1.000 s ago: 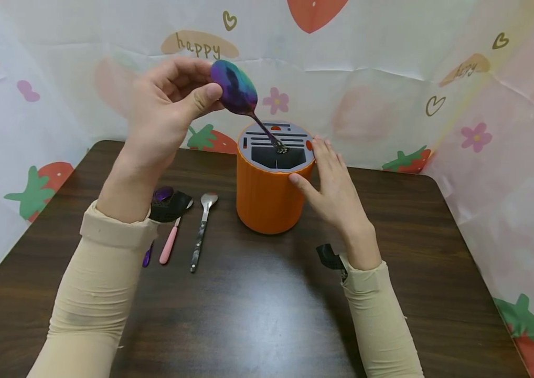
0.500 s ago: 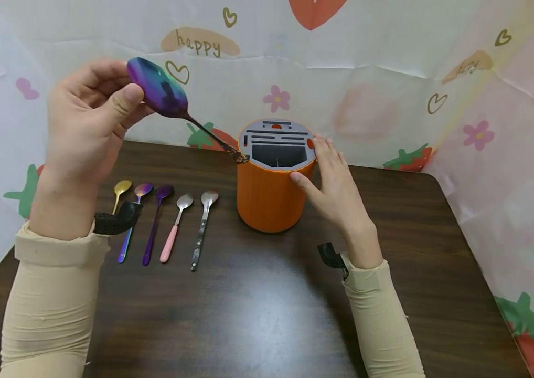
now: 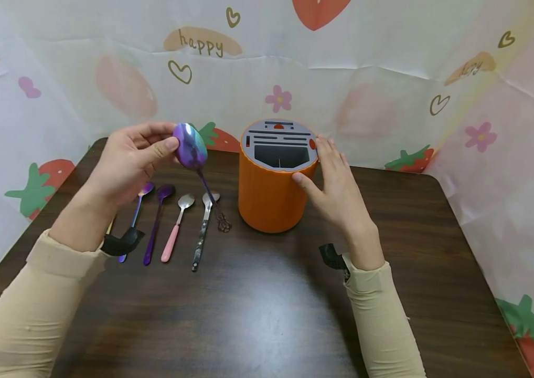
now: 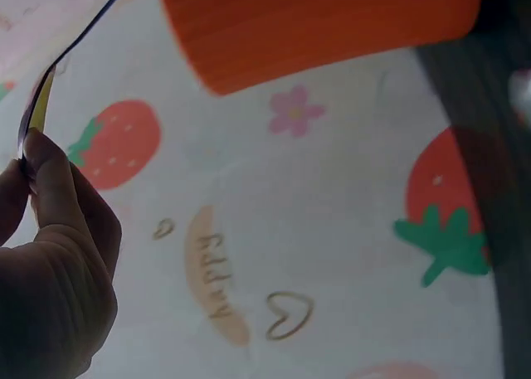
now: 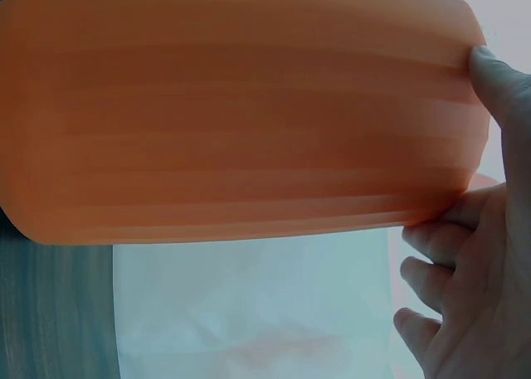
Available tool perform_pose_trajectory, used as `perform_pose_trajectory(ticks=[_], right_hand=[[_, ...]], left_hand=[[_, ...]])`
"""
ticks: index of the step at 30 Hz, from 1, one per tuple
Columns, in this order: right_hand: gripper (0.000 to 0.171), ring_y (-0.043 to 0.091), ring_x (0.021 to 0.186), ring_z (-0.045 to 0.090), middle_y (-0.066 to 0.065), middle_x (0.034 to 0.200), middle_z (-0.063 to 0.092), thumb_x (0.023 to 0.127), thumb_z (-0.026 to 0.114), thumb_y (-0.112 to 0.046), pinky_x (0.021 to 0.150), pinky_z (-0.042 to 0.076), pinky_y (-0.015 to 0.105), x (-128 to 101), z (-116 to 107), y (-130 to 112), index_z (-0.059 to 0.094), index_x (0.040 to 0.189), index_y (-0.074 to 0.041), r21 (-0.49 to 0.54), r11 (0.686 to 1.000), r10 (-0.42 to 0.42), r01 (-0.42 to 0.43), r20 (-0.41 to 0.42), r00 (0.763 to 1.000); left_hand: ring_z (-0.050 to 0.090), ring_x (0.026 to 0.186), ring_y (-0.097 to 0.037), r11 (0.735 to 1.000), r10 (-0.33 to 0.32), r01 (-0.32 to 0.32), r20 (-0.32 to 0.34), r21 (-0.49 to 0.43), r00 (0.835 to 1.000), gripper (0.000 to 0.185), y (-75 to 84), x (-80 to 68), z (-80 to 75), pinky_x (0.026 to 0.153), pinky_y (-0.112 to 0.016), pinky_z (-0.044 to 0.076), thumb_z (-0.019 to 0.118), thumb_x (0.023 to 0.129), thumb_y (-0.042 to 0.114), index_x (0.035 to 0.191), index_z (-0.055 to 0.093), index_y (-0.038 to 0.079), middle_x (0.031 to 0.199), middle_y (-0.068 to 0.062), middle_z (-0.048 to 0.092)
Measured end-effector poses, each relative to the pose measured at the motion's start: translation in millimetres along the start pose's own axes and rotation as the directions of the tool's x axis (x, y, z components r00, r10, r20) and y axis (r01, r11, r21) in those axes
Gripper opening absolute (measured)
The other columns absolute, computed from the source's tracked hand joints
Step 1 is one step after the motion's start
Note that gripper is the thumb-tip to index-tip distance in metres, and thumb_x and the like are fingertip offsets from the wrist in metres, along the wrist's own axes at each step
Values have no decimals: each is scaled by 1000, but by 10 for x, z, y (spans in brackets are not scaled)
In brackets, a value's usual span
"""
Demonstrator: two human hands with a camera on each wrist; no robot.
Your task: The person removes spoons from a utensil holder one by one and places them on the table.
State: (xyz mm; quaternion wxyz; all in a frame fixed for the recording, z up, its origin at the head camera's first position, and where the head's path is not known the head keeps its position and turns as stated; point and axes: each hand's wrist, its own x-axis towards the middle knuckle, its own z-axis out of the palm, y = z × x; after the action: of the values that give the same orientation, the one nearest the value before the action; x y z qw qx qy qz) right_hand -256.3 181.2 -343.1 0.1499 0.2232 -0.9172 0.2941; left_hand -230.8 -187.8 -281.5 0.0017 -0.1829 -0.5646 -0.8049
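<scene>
My left hand (image 3: 130,157) pinches a rainbow-coloured spoon (image 3: 190,146) by its bowl between thumb and fingers. The spoon's thin handle slants down to an ornate openwork end, which hangs left of the orange utensil holder (image 3: 271,202) and overlaps the black-handled spoon (image 3: 199,236) in the head view. In the left wrist view the spoon (image 4: 37,105) shows edge-on at the fingertips. My right hand (image 3: 340,191) rests against the holder's right side near the rim, thumb in front and fingers behind. The holder's grey top (image 3: 278,128) has narrow slots and a wide dark compartment.
Left of the holder, spoons lie in a row on the dark wooden table (image 3: 257,315): a pink-handled one (image 3: 171,239), a purple one (image 3: 156,231), a rainbow one (image 3: 138,207) and a gold one mostly hidden by my left wrist. A patterned cloth (image 3: 366,42) hangs behind.
The left hand has carried the spoon left from above the holder's top, then lowered it and brought it partway back right, its handle now steeper. The right hand stays on the holder.
</scene>
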Motion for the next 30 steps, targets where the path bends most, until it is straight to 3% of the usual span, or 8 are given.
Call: perform_pose_trajectory(ticks=[5,9,13,17,23,30], right_hand=[[86,22,161,7,3,173,19,103,56,-58,131,4,44,0,8,-5,20,167,-14,-4,1000,-3,3,-6,1000],[86,21,161,6,4,173,19,103,56,-58,131,4,43,5,20,-5,19,167,-13,-7,1000,-6,6,-4,1000],[87,21,161,7,6,173,20,103,54,-60,131,5,43,11,21,4,20,167,-12,-9,1000,-8,8,-7,1000],[88,22,161,7,5,173,19,103,53,-62,131,5,42,12,15,8,20,167,-12,-14,1000,-5,5,-7,1000],[87,21,161,7,4,173,19,103,54,-61,131,5,43,11,10,12,19,167,-13,-9,1000,4,-4,-5,1000],[88,18,161,6,3,173,19,103,53,-62,131,4,42,6,14,14,20,167,-13,-10,1000,12,-12,-1,1000]], left_hand=[[71,84,-16,985,-163,161,40,63,986,13,-301,73,-40,78,-24,61,65,100,-3,110,72,0,97,-10,75],[70,83,-13,948,-298,292,30,124,954,13,-525,112,-95,78,-23,60,64,102,1,112,71,1,97,-6,76],[70,84,-10,898,-406,394,25,197,914,27,-722,134,-148,80,-20,60,62,104,4,127,61,-9,99,-1,75],[69,86,-6,852,-488,466,42,239,872,42,-927,151,-191,83,-19,59,57,107,4,142,47,-17,100,2,73],[65,86,-3,799,-562,527,48,288,826,45,-1200,201,-300,84,-18,59,53,109,5,147,43,-16,105,2,67],[68,93,-5,743,-622,584,15,327,783,44,-1412,351,-384,90,-23,60,53,109,5,148,46,-13,135,-15,55]])
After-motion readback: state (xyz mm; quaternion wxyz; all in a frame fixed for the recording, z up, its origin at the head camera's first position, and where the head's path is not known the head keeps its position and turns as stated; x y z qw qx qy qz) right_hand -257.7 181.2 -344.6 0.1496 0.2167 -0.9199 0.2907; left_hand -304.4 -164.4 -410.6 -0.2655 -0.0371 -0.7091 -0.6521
